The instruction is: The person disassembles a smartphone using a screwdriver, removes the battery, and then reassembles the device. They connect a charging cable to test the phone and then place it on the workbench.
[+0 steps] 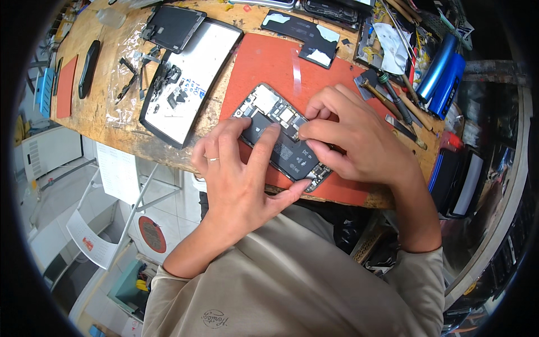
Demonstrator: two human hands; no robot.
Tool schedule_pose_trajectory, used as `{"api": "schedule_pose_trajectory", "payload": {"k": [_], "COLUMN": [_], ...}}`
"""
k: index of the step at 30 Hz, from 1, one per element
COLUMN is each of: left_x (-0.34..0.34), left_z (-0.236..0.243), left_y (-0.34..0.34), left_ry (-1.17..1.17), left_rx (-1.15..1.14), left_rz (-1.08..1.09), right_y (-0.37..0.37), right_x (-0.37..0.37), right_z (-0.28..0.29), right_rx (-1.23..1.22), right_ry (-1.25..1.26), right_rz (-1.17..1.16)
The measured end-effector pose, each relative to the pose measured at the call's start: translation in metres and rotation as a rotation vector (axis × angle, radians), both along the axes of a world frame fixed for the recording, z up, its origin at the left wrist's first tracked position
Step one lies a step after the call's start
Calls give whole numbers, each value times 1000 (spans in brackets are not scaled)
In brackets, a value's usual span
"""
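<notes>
An opened smartphone (264,96) lies tilted on the orange-red mat, its inside facing up. A black battery (287,159) sits in it beside the circuit board (287,116). My left hand (236,174) spans the phone and holds it: the fingers press on the battery and far left edge, and the thumb rests at the near corner. Over the right side of the phone, my right hand (353,135) has its thumb and index finger pinched together at the battery's edge. Whatever is between those fingertips is hidden.
The mat (252,62) carries a loose L-shaped black battery (292,28) at its far edge. To the left lies a white-topped panel (193,106) with small dark parts. Screwdrivers (393,92) and blue cylinders (443,73) crowd the right. A chair (98,238) stands at lower left.
</notes>
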State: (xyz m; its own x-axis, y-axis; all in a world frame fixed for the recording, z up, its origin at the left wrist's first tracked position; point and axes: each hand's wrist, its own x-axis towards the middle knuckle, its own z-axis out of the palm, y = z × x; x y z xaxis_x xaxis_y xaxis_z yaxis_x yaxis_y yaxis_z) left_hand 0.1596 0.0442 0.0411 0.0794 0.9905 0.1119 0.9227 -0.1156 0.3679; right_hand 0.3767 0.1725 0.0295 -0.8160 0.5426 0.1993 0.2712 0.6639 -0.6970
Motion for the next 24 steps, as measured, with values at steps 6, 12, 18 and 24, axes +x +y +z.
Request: {"api": "schedule_pose_trajectory", "payload": {"k": [6, 12, 18, 24], "left_x": [-1, 7, 13, 23], "left_z": [-7, 3, 14, 20], "left_y": [3, 10, 18, 16], "left_ry": [-48, -286, -284, -194], "left_rx": [104, -50, -147, -158], "left_rz": [-81, -54, 3, 42], "right_y": [-3, -3, -6, -8], "right_x": [1, 3, 3, 4], "right_z": [-4, -11, -15, -17], "right_rx": [-31, -42, -67, -81], "right_ry": [45, 102, 137, 151], "right_rz": [-40, -57, -104, -108]}}
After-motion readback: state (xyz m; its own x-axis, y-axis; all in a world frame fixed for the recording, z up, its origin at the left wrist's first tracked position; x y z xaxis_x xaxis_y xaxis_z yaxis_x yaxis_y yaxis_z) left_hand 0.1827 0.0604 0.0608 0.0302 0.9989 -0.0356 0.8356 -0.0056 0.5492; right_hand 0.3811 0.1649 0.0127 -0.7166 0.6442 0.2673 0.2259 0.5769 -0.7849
